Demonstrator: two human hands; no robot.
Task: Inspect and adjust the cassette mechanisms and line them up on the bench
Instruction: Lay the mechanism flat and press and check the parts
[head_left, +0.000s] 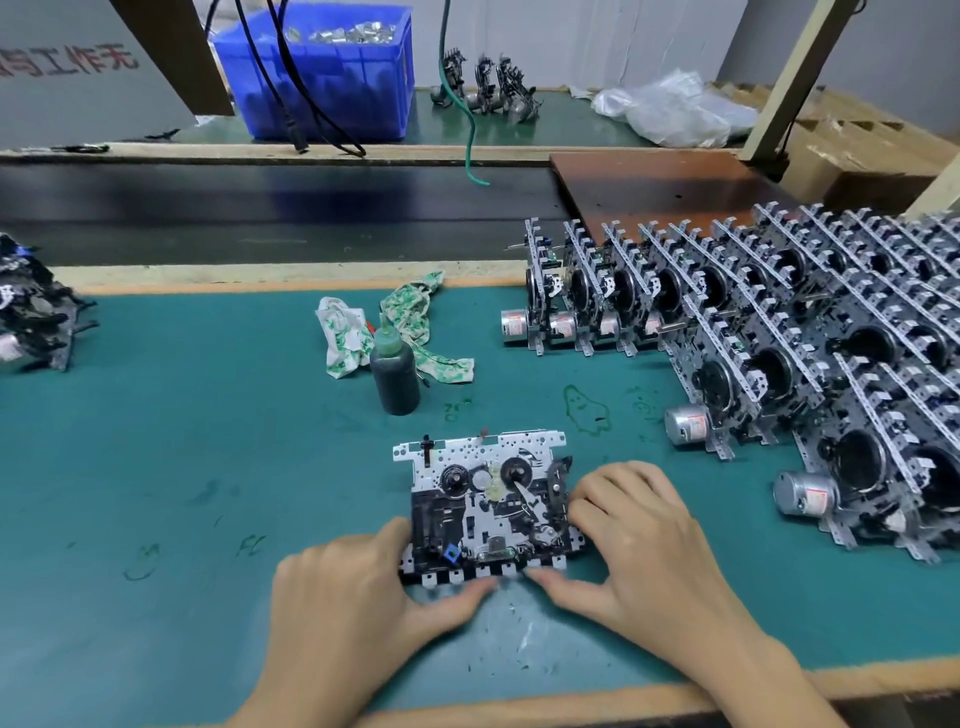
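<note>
Gripping the flat cassette mechanism (491, 501) with both hands, left hand (353, 587) and right hand (641, 540); judged best: press levers gently, keep chassis flat on tabletop (182, 467).

Cassette mechanism (488, 501) flat on bench (182, 441), near front edge, middle. Left hand (353, 587) at its left side, right hand (639, 535) at its right. Bottle (395, 374) behind it, rag (363, 332) just behind bottle. Rows of upright mechanisms (753, 332) along right side. Pile of mechanisms (36, 306) at left edge.
</note>
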